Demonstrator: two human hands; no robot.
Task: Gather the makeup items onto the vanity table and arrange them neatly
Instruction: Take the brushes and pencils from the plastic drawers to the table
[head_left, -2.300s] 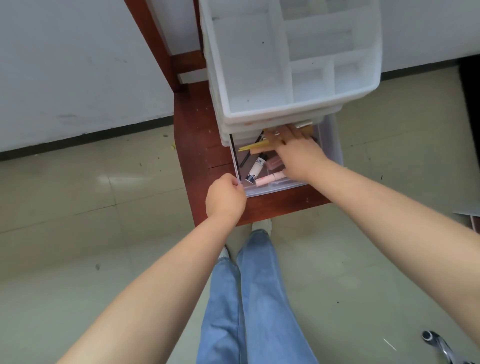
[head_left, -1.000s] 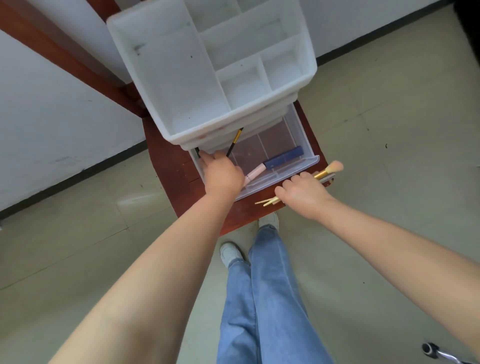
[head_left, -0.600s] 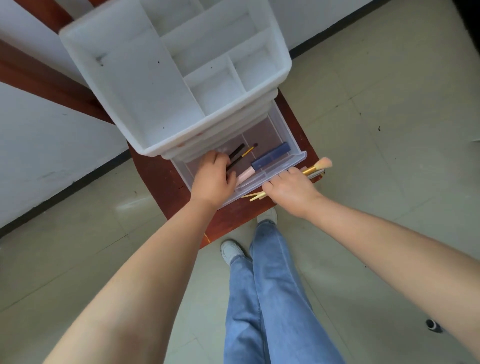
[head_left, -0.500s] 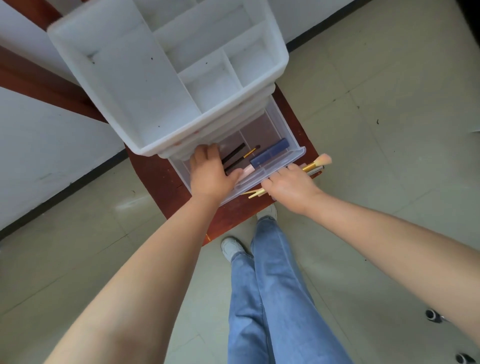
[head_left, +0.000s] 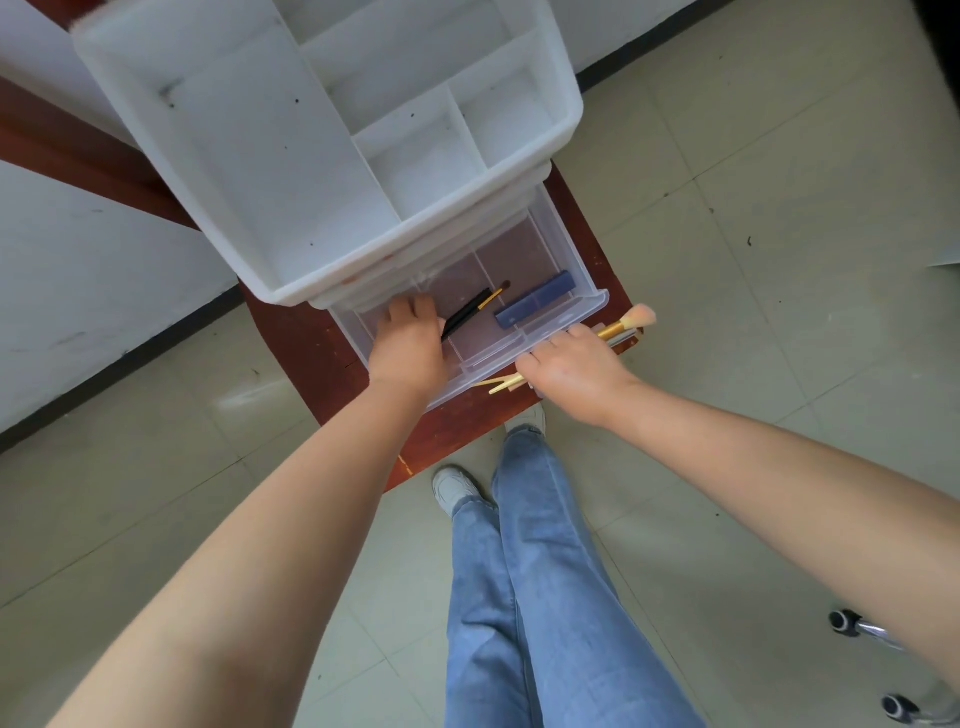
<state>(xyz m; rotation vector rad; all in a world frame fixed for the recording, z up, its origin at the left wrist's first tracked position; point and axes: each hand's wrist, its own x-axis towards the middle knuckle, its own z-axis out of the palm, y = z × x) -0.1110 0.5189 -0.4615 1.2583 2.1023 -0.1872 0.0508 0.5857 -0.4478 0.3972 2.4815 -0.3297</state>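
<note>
A white plastic organizer (head_left: 322, 156) with bare divided compartments on top stands on a reddish-brown wooden tabletop (head_left: 332, 358), set against a white wall over a pale tiled floor (head_left: 779, 260). Its clear bottom drawer (head_left: 524, 332) is pulled out toward the person, whose blue jeans (head_left: 535, 587) and white shoe (head_left: 457, 488) show below. The left hand (head_left: 410, 343) reaches down into the drawer's left side with its fingers curled over; whether they grip anything there cannot be told. The right hand (head_left: 571, 369) sits just outside the drawer's front edge, closed around a bundle of gold-handled brushes (head_left: 618, 328), their pink bristles pointing right and the handle ends poking out to the left. Inside the drawer lie a flat dark blue case (head_left: 535, 306) and, just left of it, a black brush with a gold ferrule (head_left: 472, 314) beside the left hand.
</note>
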